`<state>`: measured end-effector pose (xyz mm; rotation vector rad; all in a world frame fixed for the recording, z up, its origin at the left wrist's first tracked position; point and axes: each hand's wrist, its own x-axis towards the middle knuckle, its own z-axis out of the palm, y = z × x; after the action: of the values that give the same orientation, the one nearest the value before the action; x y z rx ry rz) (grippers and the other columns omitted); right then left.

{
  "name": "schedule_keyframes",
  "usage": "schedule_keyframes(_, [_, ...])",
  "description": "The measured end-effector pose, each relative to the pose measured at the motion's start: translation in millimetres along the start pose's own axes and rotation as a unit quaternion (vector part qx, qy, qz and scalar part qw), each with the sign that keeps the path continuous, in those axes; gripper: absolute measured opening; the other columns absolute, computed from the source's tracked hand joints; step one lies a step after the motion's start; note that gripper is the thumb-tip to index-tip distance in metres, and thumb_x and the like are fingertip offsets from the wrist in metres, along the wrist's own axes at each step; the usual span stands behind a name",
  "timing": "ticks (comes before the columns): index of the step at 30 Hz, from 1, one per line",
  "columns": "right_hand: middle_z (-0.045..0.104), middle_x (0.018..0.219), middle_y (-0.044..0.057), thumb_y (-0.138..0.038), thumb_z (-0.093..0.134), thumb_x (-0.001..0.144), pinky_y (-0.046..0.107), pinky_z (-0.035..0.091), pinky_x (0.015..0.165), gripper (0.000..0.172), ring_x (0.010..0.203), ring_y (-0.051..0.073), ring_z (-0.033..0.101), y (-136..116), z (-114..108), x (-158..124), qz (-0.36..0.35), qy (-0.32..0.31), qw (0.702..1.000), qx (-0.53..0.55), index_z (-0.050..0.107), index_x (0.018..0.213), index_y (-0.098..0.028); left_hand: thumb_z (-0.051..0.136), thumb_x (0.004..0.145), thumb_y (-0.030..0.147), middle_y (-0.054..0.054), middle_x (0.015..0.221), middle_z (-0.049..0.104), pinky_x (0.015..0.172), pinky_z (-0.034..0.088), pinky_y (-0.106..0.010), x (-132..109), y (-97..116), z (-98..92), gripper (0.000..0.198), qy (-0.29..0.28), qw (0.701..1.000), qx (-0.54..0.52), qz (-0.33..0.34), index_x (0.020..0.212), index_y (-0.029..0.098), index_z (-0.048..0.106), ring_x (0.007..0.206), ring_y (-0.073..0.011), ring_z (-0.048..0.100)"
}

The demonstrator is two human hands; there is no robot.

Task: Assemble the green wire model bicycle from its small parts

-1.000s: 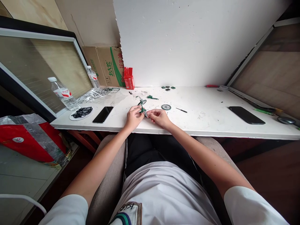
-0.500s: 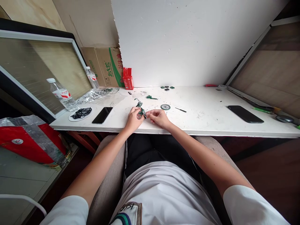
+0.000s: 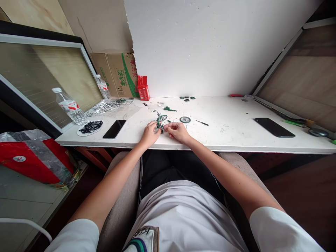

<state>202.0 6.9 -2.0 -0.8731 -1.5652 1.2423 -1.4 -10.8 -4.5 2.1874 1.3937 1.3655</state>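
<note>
A small green model bicycle (image 3: 159, 119) with one spoked wheel fitted is between my hands near the table's front edge. The fingers of my left hand (image 3: 150, 133) close on its frame from the left. My right hand (image 3: 176, 132) pinches at its right side; whatever sits between thumb and forefinger is too small to make out. A loose spoked wheel (image 3: 185, 120) lies just beyond my right hand, with a thin dark screwdriver-like tool (image 3: 202, 123) to its right. Another green part (image 3: 170, 109) rests behind the bicycle.
Left on the white table (image 3: 223, 140) are a phone (image 3: 114, 129), a white disc with black strands (image 3: 90, 128), a water bottle (image 3: 70, 106) and clear plastic wrapping. A red box (image 3: 143, 88) stands at the back. Another dark phone (image 3: 274, 127) lies at right.
The model bicycle has turned in my left hand, so its spoked wheel now shows more fully toward the right. My right hand stays nearly in place, pinching at the bicycle's side.
</note>
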Motion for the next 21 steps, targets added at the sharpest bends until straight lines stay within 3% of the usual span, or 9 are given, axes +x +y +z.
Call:
schedule_keyframes(3, [0.073,0.078,0.004,-0.056,0.089,0.078,0.024,0.045,0.051,0.046,0.054,0.009,0.054,-3.4,0.8,-1.1,0.005,0.004,1.0,-0.001,0.082,0.098,-0.015,0.062,0.097,0.015,-0.012,0.113,0.074,0.086,0.058,-0.033,0.2,-1.8,0.3,0.026,-0.013,1.0,-0.008,0.002,0.118,0.015,0.077,0.099,-0.0231,0.069])
schedule_keyframes(10, [0.073,0.076,0.003,-0.061,0.089,0.077,0.024,0.045,0.051,0.05,0.054,0.009,0.053,-8.5,2.6,-3.4,0.002,0.009,1.0,0.001,0.08,0.094,-0.015,0.047,0.108,0.025,-0.016,0.123,0.077,0.108,0.056,-0.043,2.9,-5.1,-1.8,0.032,-0.03,0.999,-0.029,0.02,0.106,0.016,0.078,0.115,-0.0276,0.071])
schedule_keyframes(13, [0.07,0.071,0.002,-0.063,0.088,0.077,0.024,0.043,0.05,0.052,0.053,0.009,0.052,-8.1,2.4,-3.6,0.002,0.012,1.0,-0.001,0.08,0.095,-0.015,0.051,0.107,0.028,-0.015,0.12,0.08,0.105,0.057,-0.041,2.6,-7.5,-1.7,0.032,-0.024,0.998,-0.059,-0.004,0.111,0.016,0.08,0.111,-0.0271,0.073])
schedule_keyframes(17, [0.071,0.074,0.002,-0.061,0.088,0.076,0.024,0.042,0.05,0.051,0.053,0.009,0.052,-8.0,2.7,-3.7,0.002,0.013,1.0,-0.005,0.081,0.095,-0.015,0.062,0.102,0.031,-0.013,0.114,0.084,0.089,0.06,-0.037,3.1,-16.7,0.9,0.034,-0.015,0.99,-0.119,-0.078,0.123,0.015,0.082,0.092,-0.0243,0.074])
schedule_keyframes(21, [0.072,0.076,0.003,-0.06,0.088,0.075,0.024,0.042,0.05,0.05,0.053,0.009,0.051,-6.4,2.9,-2.7,0.006,0.011,1.0,-0.006,0.081,0.096,-0.015,0.076,0.091,0.035,-0.012,0.105,0.085,0.083,0.06,-0.036,7.3,-24.0,2.6,0.032,-0.002,0.976,-0.185,-0.115,0.114,0.014,0.084,0.086,-0.0238,0.073])
